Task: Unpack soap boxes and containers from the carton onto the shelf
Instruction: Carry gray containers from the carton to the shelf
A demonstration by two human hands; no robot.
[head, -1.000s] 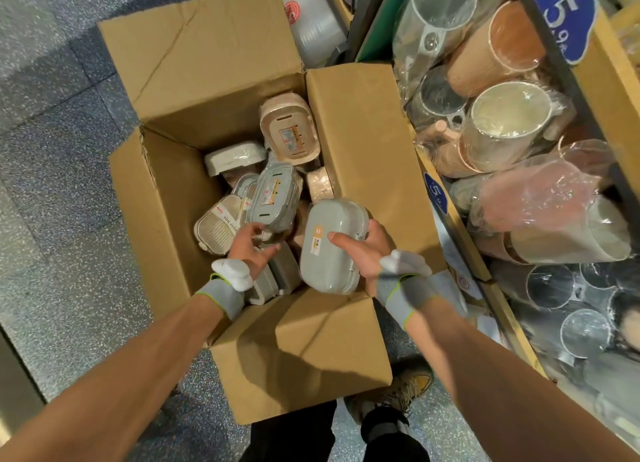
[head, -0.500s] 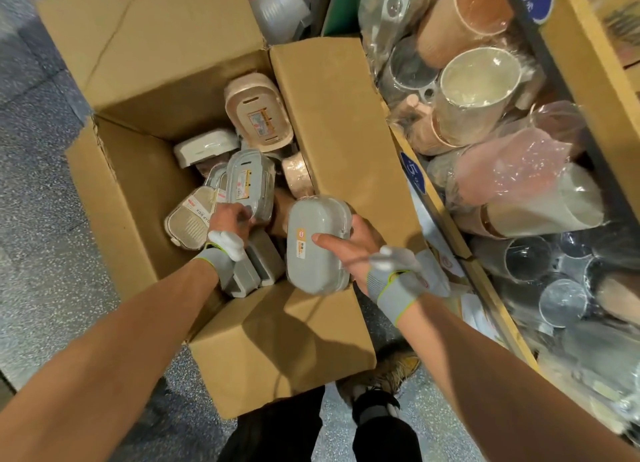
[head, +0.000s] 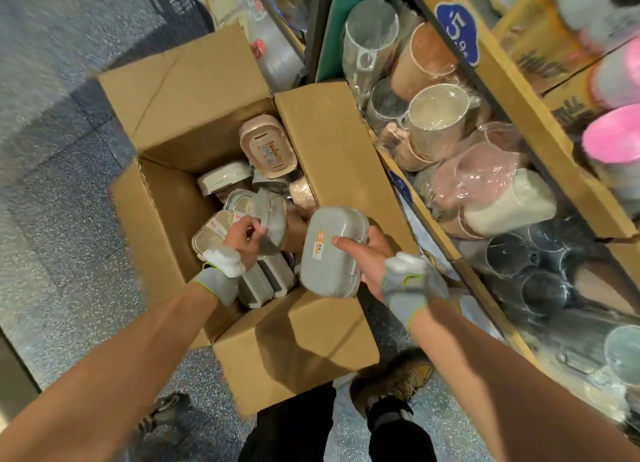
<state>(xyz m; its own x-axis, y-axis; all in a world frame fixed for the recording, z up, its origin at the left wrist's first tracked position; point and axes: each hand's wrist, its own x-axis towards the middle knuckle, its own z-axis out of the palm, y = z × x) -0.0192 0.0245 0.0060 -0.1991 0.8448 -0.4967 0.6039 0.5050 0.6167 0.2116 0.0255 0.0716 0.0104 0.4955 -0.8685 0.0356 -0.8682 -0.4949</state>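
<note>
- The shelf (head: pixel 519 90) runs along the right, its lower tier packed with plastic-wrapped cups (head: pixel 436 115) lying on their sides.
- The carton (head: pixel 294 340) stands open on the floor just beside it, as it did a second ago.
- I count at least six loose soap boxes inside the carton. They are one pink box (head: pixel 268 146) propped against the far wall, one white box (head: pixel 225 179), one small pinkish box (head: pixel 301 193), one beige ribbed box (head: pixel 211 233) and two grey boxes (head: pixel 266 281) low at the near wall.
- The right hand (head: pixel 367 257) still grips a grey soap box (head: pixel 329 250) over the carton's near right corner, with the thumb across its lid.
- The left hand (head: pixel 242 236), empty a second ago, now pinches a second grey soap box (head: pixel 273 219), blurred and tilted on edge above the pile.
</note>
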